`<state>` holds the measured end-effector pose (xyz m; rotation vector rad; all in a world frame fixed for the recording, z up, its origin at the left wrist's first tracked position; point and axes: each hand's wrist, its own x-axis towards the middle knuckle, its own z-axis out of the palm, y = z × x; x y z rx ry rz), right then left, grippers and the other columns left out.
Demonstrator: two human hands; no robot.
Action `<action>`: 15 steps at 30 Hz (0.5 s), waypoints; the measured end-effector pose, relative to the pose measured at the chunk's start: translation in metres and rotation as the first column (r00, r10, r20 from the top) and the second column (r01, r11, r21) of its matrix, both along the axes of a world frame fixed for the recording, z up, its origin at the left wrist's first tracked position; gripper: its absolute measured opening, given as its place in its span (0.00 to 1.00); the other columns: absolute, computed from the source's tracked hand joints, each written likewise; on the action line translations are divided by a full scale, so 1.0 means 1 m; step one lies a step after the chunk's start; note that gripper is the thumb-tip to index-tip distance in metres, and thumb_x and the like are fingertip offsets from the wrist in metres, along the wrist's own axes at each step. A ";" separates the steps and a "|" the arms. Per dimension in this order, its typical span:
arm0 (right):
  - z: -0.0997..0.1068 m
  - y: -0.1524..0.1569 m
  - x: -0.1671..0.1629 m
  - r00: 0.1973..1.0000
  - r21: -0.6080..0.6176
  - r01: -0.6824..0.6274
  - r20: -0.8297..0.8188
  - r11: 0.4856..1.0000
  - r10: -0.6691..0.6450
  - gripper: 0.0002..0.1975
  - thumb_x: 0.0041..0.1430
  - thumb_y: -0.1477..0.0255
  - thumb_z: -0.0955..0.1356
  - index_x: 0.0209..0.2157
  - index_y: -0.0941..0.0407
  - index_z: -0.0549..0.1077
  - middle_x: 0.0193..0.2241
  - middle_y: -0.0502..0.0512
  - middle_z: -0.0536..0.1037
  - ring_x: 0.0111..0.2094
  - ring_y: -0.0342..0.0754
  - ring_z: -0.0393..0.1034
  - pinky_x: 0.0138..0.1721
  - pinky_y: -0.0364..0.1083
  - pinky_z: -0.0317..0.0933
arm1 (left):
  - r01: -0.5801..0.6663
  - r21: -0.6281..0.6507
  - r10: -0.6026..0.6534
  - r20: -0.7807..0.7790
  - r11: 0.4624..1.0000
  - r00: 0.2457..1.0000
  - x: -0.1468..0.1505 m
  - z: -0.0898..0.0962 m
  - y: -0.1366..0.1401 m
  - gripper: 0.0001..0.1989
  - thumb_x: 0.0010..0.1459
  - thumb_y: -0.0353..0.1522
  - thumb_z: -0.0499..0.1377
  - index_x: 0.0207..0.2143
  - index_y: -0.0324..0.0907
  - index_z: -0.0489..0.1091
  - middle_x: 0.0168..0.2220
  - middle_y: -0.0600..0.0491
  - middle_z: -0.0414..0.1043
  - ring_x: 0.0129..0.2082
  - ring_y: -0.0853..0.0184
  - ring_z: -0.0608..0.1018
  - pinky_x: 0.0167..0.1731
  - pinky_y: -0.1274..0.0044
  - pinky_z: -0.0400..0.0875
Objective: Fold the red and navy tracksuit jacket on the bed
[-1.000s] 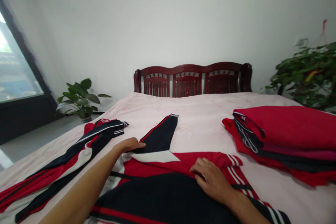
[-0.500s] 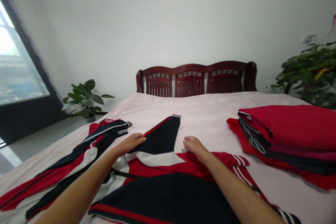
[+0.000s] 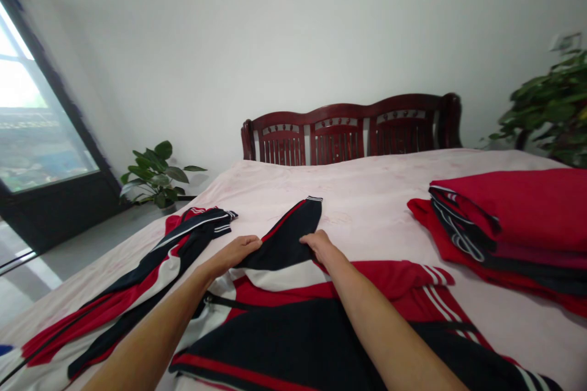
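Note:
A navy, red and white jacket [image 3: 279,330] lies spread on the bed in front of me. One of its sleeves [image 3: 288,238] points away toward the headboard, ending in a striped cuff. My left hand [image 3: 243,248] pinches the sleeve's left edge, along the red piping. On the opposite edge, my right hand [image 3: 318,244] has its thumb and fingers closed on the navy cloth. Both forearms reach over the jacket's body and cover parts of it.
Another jacket [image 3: 151,281] in the same colours lies at the left of the bed [image 3: 367,189]. To the right sits a stack of folded red and dark clothes [image 3: 513,214]. Behind are a wooden headboard [image 3: 337,134] and a potted plant [image 3: 160,177].
My right hand has moved left and taken hold of the sleeve's right edge. My left hand stays on the left edge. The view has shifted slightly.

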<state>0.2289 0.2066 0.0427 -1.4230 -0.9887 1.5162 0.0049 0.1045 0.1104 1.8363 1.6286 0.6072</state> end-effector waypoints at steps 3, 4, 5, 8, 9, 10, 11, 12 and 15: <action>0.008 -0.006 0.006 0.992 -0.042 0.060 -0.105 0.997 -0.064 0.20 0.65 0.63 0.68 0.55 0.56 0.69 0.53 0.59 0.72 0.49 0.52 0.71 0.48 0.56 0.69 | -0.106 0.064 0.114 -0.126 0.992 0.986 -0.008 -0.007 0.003 0.21 0.59 0.49 0.48 0.31 0.42 0.68 0.28 0.56 0.70 0.29 0.66 0.71 0.29 0.77 0.65; 0.010 -0.010 0.010 0.987 -0.052 0.078 -0.139 0.996 -0.085 0.20 0.65 0.63 0.68 0.55 0.56 0.69 0.53 0.59 0.72 0.49 0.52 0.71 0.48 0.56 0.69 | -0.140 0.082 0.152 -0.164 0.987 0.975 -0.011 -0.010 0.003 0.20 0.60 0.47 0.47 0.32 0.42 0.68 0.28 0.55 0.70 0.29 0.66 0.72 0.29 0.77 0.65; 0.012 -0.015 0.015 0.980 -0.066 0.087 -0.171 0.994 -0.098 0.20 0.65 0.63 0.68 0.55 0.56 0.69 0.53 0.59 0.72 0.49 0.52 0.71 0.48 0.56 0.69 | -0.162 0.090 0.177 -0.196 0.983 0.965 -0.016 -0.014 0.004 0.20 0.61 0.46 0.46 0.32 0.42 0.68 0.28 0.55 0.71 0.30 0.65 0.72 0.29 0.77 0.64; 0.014 -0.035 0.030 0.966 -0.137 0.053 -0.244 0.989 -0.086 0.17 0.66 0.63 0.67 0.52 0.57 0.71 0.47 0.57 0.75 0.42 0.48 0.73 0.42 0.51 0.71 | -0.173 0.089 0.192 -0.296 0.981 0.936 -0.024 -0.025 0.002 0.14 0.60 0.40 0.51 0.30 0.42 0.71 0.31 0.52 0.74 0.34 0.63 0.75 0.34 0.76 0.66; 0.013 -0.043 0.033 0.963 -0.170 0.023 -0.260 0.985 -0.068 0.15 0.66 0.64 0.66 0.49 0.59 0.72 0.42 0.55 0.76 0.36 0.45 0.73 0.36 0.47 0.71 | -0.172 0.089 0.192 -0.335 0.981 0.923 -0.024 -0.029 0.001 0.11 0.58 0.38 0.55 0.30 0.42 0.72 0.32 0.52 0.76 0.36 0.62 0.76 0.37 0.75 0.66; 0.012 -0.051 0.036 0.961 -0.203 -0.008 -0.274 0.979 -0.049 0.13 0.67 0.65 0.65 0.44 0.60 0.72 0.35 0.54 0.77 0.29 0.43 0.72 0.29 0.44 0.69 | -0.172 0.095 0.196 -0.373 0.980 0.907 -0.022 -0.032 -0.002 0.07 0.56 0.36 0.58 0.31 0.43 0.73 0.34 0.51 0.76 0.38 0.60 0.77 0.40 0.73 0.66; 0.011 -0.058 0.039 0.958 -0.235 -0.040 -0.286 0.971 -0.030 0.12 0.68 0.66 0.64 0.40 0.61 0.72 0.29 0.52 0.75 0.23 0.41 0.68 0.22 0.41 0.64 | -0.177 0.111 0.207 -0.406 0.978 0.890 -0.018 -0.033 -0.005 0.05 0.54 0.33 0.60 0.33 0.43 0.74 0.36 0.49 0.77 0.40 0.58 0.77 0.43 0.71 0.66; 0.010 -0.064 0.040 0.955 -0.262 -0.067 -0.296 0.963 -0.014 0.12 0.68 0.68 0.63 0.36 0.62 0.72 0.23 0.50 0.73 0.18 0.40 0.65 0.17 0.39 0.59 | -0.184 0.136 0.225 -0.432 0.973 0.873 -0.012 -0.034 -0.008 0.07 0.54 0.32 0.60 0.36 0.43 0.75 0.39 0.48 0.77 0.43 0.57 0.77 0.47 0.68 0.65; 0.009 -0.073 0.041 0.946 -0.310 -0.112 -0.323 0.944 0.006 0.11 0.66 0.71 0.61 0.33 0.61 0.70 0.17 0.49 0.71 0.12 0.40 0.61 0.12 0.38 0.54 | -0.089 0.275 0.215 -0.471 0.957 0.856 0.015 -0.032 -0.019 0.13 0.60 0.32 0.57 0.48 0.45 0.74 0.49 0.46 0.73 0.51 0.56 0.73 0.55 0.65 0.60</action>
